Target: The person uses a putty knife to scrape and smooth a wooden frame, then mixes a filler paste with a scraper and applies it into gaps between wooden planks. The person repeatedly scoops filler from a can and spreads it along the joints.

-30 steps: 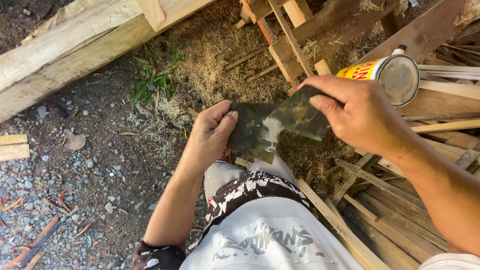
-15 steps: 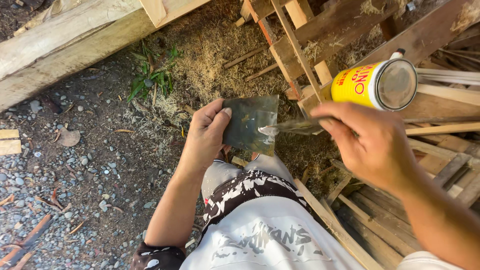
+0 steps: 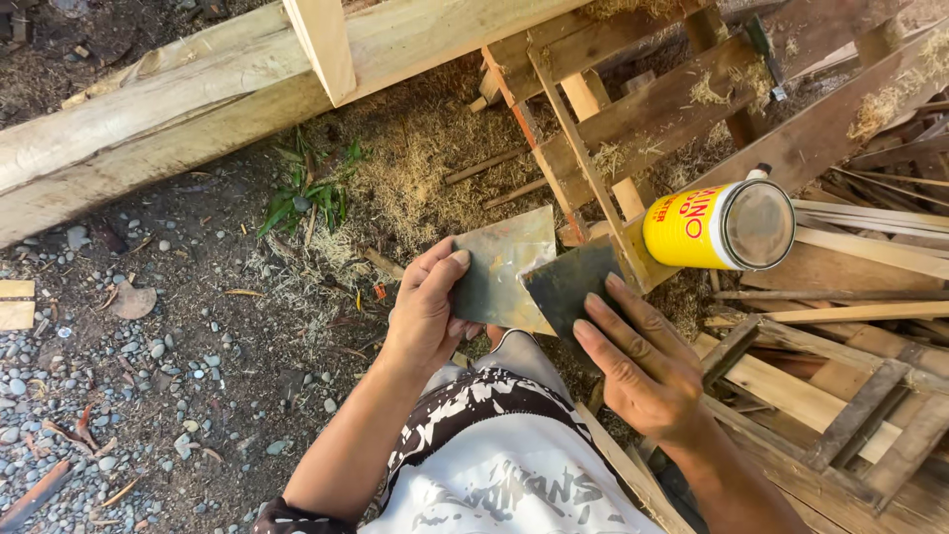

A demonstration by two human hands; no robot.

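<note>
My left hand holds a flat, worn grey-tan metal plate by its left edge, thumb on top. My right hand presses a second, darker metal plate against the first one's right side, fingers laid flat across it. Both plates are held above my knee, which is covered by black-and-white patterned shorts. A yellow tin can lies on its side on the wooden slats just right of the plates.
A thick pale timber beam runs across the top left. Wooden pallets and loose slats fill the right side. Sawdust, a small green plant and gravel cover the ground at left.
My right hand has dropped lower and now lays the dark plate flat beside the lighter one; earlier it held that plate up, edge-on. The view has shifted slightly.
</note>
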